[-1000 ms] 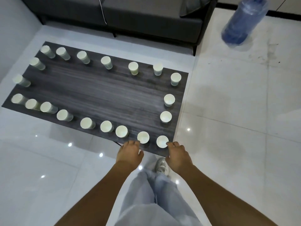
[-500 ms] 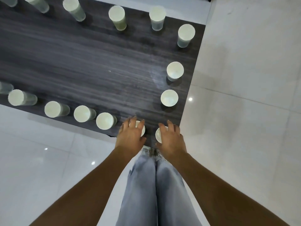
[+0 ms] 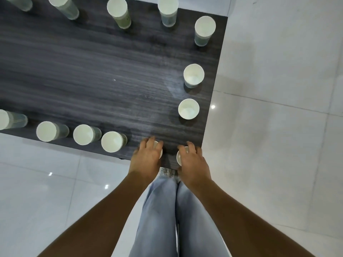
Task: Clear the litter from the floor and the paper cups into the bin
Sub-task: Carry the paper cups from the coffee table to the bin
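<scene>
The left hand (image 3: 146, 160) curls over a paper cup (image 3: 160, 153) at the near edge of the dark table (image 3: 92, 71), fingers wrapped round its rim. The right hand (image 3: 193, 162) does the same on a second cup (image 3: 179, 157) just beside it, near the table's corner. Both cups are mostly hidden under the hands, so whether they have left the surface I cannot tell.

The task looks barely begun. Apart from the two cups in hand, every cup in view stands upright on the table: three (image 3: 113, 141) just left of the left-hand grip, two (image 3: 188, 109) beyond the right-hand grip along the table's end, and more (image 3: 205, 26) across the far edge. No bin shows in view, and no litter shows on the pale tiled floor (image 3: 278, 127), so both lie somewhere out of frame.

Nothing crowds either grip; the nearest neighbour cup stands clear of the left hand. The person's jeans (image 3: 167, 219) and shoes sit directly below the hands.
</scene>
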